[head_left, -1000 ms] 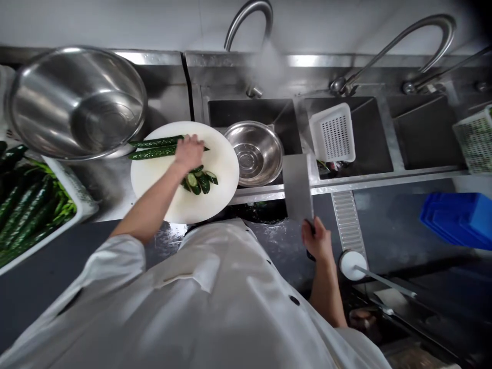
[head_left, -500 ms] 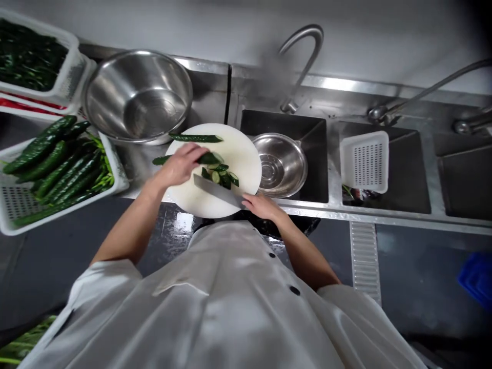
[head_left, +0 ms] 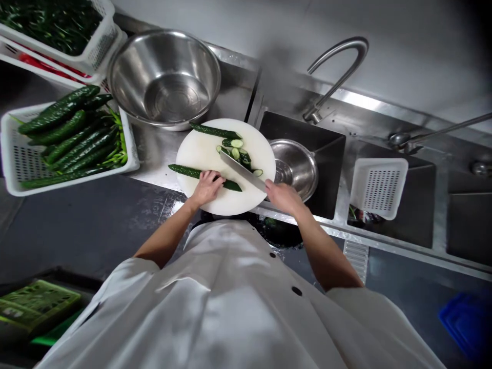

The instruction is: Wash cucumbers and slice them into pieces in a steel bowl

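On a round white cutting board [head_left: 200,200], my left hand [head_left: 208,187] grips a long piece of cucumber [head_left: 184,169] near its right part. My right hand [head_left: 283,197] is closed round the handle of a broad cleaver [head_left: 246,173], its blade slanting up and left across the board. Cut cucumber pieces [head_left: 236,152] lie against the far side of the blade. Another length of cucumber [head_left: 215,131] rests along the board's far edge. My right fingers hide the cleaver's handle.
Left of the board stands a white basket [head_left: 132,148] of whole cucumbers [head_left: 77,148] and green peppers. A large steel bowl [head_left: 165,82] sits behind it. At right, a smaller steel bowl [head_left: 307,174] is in the sink [head_left: 330,189], below a faucet [head_left: 361,48]. Another sink holds a white basket [head_left: 378,187].
My left hand has moved from the cut pieces to the cucumber at the board's near side. The cleaver has shifted right and the pieces lie farther right. The whole view has tilted.
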A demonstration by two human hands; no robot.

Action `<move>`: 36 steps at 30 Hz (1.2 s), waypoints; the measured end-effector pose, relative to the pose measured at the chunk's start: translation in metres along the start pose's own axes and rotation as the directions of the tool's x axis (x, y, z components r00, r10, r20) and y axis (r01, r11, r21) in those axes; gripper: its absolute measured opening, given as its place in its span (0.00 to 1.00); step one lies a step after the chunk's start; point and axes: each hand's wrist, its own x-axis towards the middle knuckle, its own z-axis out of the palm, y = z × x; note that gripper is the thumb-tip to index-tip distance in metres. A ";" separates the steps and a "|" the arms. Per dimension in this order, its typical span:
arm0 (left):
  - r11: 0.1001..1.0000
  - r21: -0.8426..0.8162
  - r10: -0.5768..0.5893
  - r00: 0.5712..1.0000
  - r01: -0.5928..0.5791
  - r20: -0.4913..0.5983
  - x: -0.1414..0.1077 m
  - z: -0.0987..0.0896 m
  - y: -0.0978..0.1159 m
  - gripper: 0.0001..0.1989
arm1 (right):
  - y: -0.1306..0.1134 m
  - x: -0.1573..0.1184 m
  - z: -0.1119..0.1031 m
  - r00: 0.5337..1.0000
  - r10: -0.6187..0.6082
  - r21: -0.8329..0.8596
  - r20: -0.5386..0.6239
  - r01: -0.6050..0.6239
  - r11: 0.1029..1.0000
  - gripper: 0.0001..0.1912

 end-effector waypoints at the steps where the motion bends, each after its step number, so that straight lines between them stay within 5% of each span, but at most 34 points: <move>1: 1.000 -0.004 -0.017 1.000 0.017 -0.018 -0.001 0.003 -0.001 0.15 | -0.008 -0.014 0.006 0.998 0.044 -0.020 0.045 -0.043 0.999 0.20; 9: 0.999 -0.011 -0.038 0.999 0.038 -0.005 0.003 0.013 0.001 0.17 | -0.051 -0.091 0.008 0.961 0.156 -0.016 0.226 -0.157 0.988 0.18; 13: 0.999 -0.012 -0.043 0.999 0.043 -0.021 0.003 0.013 0.002 0.16 | -0.069 -0.077 0.011 0.946 0.136 0.033 0.295 -0.152 0.988 0.17; 18: 0.999 -0.050 -0.011 0.998 0.008 -0.059 -0.004 0.008 -0.008 0.15 | -0.080 -0.057 0.016 0.964 0.129 0.015 0.232 -0.136 0.991 0.17; 36: 0.962 0.050 -0.260 0.957 0.269 -0.131 -0.021 -0.010 -0.032 0.11 | -0.121 -0.031 -0.008 0.963 0.072 0.049 0.259 -0.088 0.995 0.16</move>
